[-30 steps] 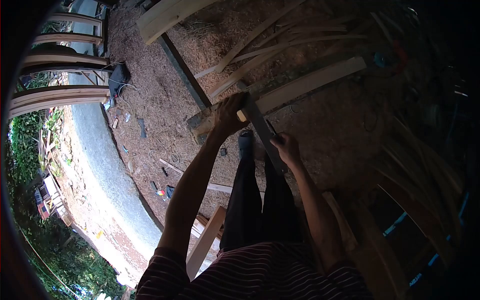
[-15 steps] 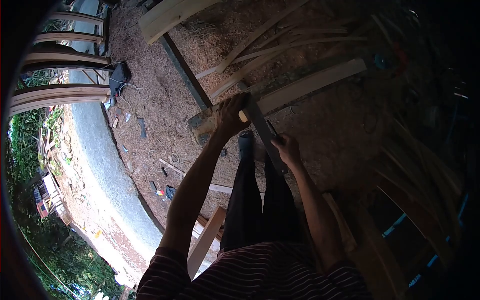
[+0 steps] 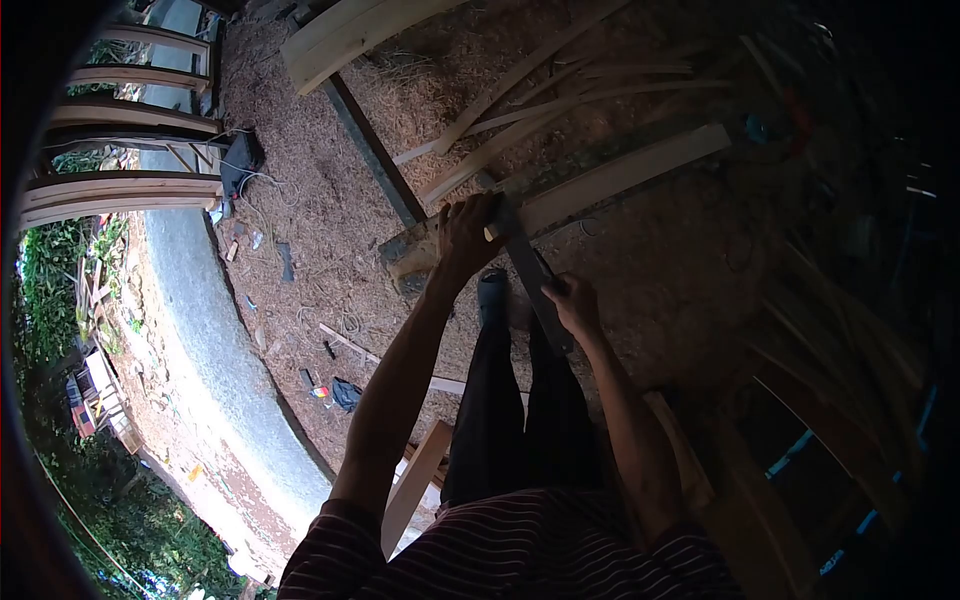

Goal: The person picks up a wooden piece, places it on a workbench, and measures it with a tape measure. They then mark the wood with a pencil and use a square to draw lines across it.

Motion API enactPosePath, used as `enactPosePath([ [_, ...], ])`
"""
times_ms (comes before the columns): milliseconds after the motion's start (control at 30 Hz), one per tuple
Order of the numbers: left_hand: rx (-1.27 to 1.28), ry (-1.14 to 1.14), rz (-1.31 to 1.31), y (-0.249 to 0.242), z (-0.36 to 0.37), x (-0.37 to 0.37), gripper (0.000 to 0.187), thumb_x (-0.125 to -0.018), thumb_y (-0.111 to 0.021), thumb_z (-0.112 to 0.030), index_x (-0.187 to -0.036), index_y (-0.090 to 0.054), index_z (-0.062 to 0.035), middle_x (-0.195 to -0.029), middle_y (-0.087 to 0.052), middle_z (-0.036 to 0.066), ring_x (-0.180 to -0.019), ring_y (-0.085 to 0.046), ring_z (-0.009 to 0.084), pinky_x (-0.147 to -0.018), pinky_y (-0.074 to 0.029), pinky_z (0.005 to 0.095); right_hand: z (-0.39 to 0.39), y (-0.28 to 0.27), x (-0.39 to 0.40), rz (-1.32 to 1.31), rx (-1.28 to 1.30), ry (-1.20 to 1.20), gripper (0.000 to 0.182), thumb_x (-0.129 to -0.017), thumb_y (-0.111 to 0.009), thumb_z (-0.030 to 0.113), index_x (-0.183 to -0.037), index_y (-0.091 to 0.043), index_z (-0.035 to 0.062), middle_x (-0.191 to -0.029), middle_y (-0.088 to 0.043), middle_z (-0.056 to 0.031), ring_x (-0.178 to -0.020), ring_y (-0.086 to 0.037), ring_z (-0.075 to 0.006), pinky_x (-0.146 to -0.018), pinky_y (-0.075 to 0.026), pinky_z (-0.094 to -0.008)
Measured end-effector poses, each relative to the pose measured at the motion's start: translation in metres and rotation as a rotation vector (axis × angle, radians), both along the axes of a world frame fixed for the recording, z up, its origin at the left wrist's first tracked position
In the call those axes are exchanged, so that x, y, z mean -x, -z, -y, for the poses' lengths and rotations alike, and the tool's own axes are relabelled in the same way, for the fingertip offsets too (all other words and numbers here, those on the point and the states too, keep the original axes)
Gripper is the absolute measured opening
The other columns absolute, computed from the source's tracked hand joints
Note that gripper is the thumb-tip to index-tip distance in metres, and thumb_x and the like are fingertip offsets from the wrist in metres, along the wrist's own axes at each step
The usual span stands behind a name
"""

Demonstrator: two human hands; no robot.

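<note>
A long, straight, flat dark bar [image 3: 532, 275] lies slantwise across a pale wooden plank [image 3: 630, 178], its near end jutting past the plank toward my legs. My left hand [image 3: 468, 232] is closed over the far end of the bar, at the plank, beside a small pale wooden piece. Lower down, my right hand [image 3: 572, 303] is closed at the bar's right edge, where a thin dark stick shows by the fingers. I cannot tell exactly what kind of tool the bar is. The plank rests on a rough timber beam [image 3: 405, 262].
Wood shavings cover the ground. Long thin strips [image 3: 510, 95] lie beyond the plank, and a thick board [image 3: 365, 40] stands at the top left. A dark bag [image 3: 238, 162] with cords sits by the wooden frames [image 3: 120, 190]. My sandalled foot [image 3: 492, 290] is below the bar.
Both hands and the bar keep nearly the same place on the plank. The view has shifted slightly, and the right hand looks slightly turned against the bar.
</note>
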State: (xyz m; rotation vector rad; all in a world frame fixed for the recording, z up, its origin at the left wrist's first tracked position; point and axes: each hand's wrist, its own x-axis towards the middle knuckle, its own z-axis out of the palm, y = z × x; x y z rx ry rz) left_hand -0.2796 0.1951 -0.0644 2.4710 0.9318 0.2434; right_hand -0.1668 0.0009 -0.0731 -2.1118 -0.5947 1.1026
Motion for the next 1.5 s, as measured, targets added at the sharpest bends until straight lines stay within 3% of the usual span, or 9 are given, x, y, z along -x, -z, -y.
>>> enactPosePath([
  [167, -0.053, -0.030, 0.035, 0.008, 0.002, -0.001, 0.059, -0.068, -0.076, -0.034, -0.118, -0.055, -0.0117, -0.108, -0.061, 0.005, -0.104, -0.057, 0.0265, -0.094, -0.036, 0.0483, 0.001, -0.001, -0.001, 0.000, -0.051, 0.027, 0.021, -0.078, -0.069, 0.019, -0.081, -0.064, -0.0018, -0.073, -0.065, -0.0150, -0.070, -0.065, -0.0266, -0.063, -0.047, -0.0379],
  [400, -0.137, -0.087, 0.028, 0.003, 0.011, -0.006, 0.061, -0.068, -0.077, -0.034, -0.120, -0.056, -0.0113, -0.108, -0.061, 0.005, -0.105, -0.057, 0.0255, -0.096, -0.033, 0.0520, 0.004, 0.008, 0.002, 0.035, -0.059, 0.033, 0.021, -0.078, -0.069, 0.018, -0.079, -0.063, -0.0014, -0.070, -0.064, -0.0142, -0.066, -0.063, -0.0239, -0.060, -0.045, -0.0368],
  [600, -0.057, -0.156, -0.059, -0.001, 0.016, -0.016, 0.063, -0.067, -0.078, -0.033, -0.121, -0.055, -0.0088, -0.110, -0.061, 0.007, -0.106, -0.056, 0.0253, -0.099, -0.031, 0.0531, 0.004, 0.004, 0.000, -0.034, -0.061, 0.048, 0.022, -0.078, -0.069, 0.020, -0.080, -0.064, -0.0015, -0.070, -0.064, -0.0133, -0.066, -0.063, -0.0218, -0.060, -0.045, -0.0355],
  [1000, 0.006, -0.184, -0.036, -0.006, 0.018, -0.018, 0.051, -0.069, -0.074, -0.031, -0.113, -0.056, -0.0115, -0.111, -0.058, 0.008, -0.110, -0.052, 0.0290, -0.104, -0.024, 0.0560, 0.005, 0.006, -0.003, -0.058, -0.010, 0.012, 0.022, -0.079, -0.068, 0.020, -0.083, -0.065, -0.0009, -0.072, -0.064, -0.0142, -0.067, -0.063, -0.0231, -0.061, -0.045, -0.0359],
  [1200, 0.020, -0.187, -0.057, -0.006, 0.017, -0.016, 0.056, -0.068, -0.075, -0.031, -0.117, -0.054, -0.0115, -0.114, -0.058, 0.008, -0.113, -0.050, 0.0287, -0.104, -0.024, 0.0562, 0.003, -0.001, -0.002, -0.046, -0.032, 0.023, 0.020, -0.080, -0.067, 0.019, -0.086, -0.065, -0.0007, -0.074, -0.065, -0.0137, -0.069, -0.063, -0.0225, -0.064, -0.046, -0.0351],
  [1267, -0.005, -0.156, -0.073, -0.005, 0.016, -0.014, 0.072, -0.064, -0.080, -0.033, -0.126, -0.051, -0.0124, -0.119, -0.057, 0.007, -0.111, -0.053, 0.0271, -0.100, -0.028, 0.0536, 0.004, 0.002, -0.002, -0.061, -0.042, 0.026, 0.020, -0.080, -0.067, 0.019, -0.087, -0.065, -0.0004, -0.076, -0.066, -0.0133, -0.071, -0.064, -0.0221, -0.064, -0.046, -0.0353],
  [1500, -0.101, 0.029, -0.041, 0.003, 0.006, 0.009, 0.088, -0.060, -0.081, -0.038, -0.135, -0.043, -0.0124, -0.130, -0.050, 0.010, -0.113, -0.052, 0.0308, -0.097, -0.033, 0.0505, 0.004, 0.005, -0.002, -0.067, -0.034, 0.039, 0.020, -0.081, -0.066, 0.019, -0.086, -0.065, -0.0004, -0.074, -0.065, -0.0122, -0.070, -0.063, -0.0213, -0.064, -0.046, -0.0350],
])
